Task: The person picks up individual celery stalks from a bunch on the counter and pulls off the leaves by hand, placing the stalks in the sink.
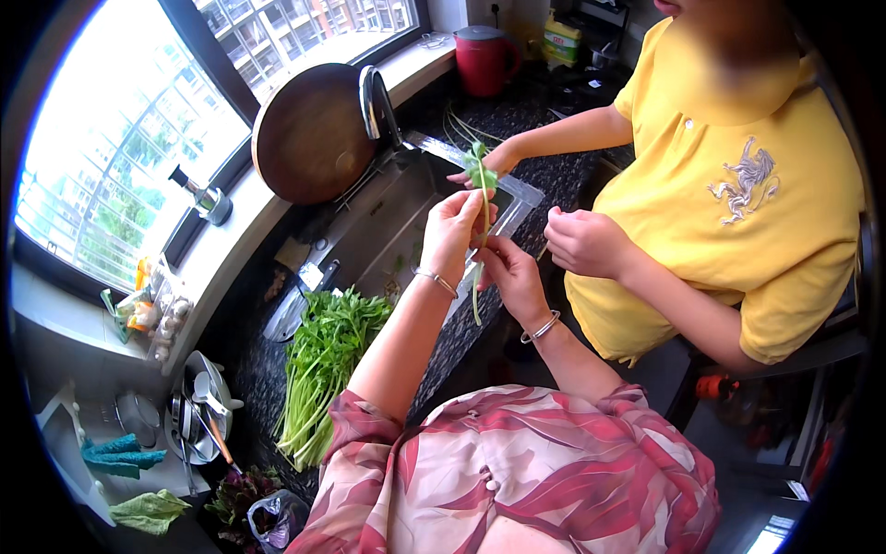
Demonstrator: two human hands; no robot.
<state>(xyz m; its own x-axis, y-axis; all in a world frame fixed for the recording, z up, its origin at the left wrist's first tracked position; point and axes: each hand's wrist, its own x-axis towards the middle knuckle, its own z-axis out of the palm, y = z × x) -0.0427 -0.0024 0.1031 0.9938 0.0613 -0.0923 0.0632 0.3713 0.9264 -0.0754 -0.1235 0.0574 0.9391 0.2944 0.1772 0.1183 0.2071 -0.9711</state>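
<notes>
Between my hands a single green stalk with a leafy top (pixel 482 181), like celery or a similar herb, stands roughly upright. My left hand (pixel 453 225) pinches it just below the leaves. Lower down, the fingers of my right hand (pixel 509 273) grip the same stalk, whose bare end hangs beneath them. Both hands are above the near edge of the sink, each wrist with a silver bangle. A large bunch of leafy green stalks (pixel 322 374) lies on the dark speckled counter to the left. Some leafy scraps lie in the steel sink (pixel 387 235).
A person in a yellow shirt (pixel 720 180) stands at the right, one hand over the sink's far side, the other near my right hand. A cleaver (pixel 297 305) lies by the sink. A round wooden board (pixel 315 135) leans behind the faucet (pixel 374 104). A red kettle (pixel 482 62) stands beyond.
</notes>
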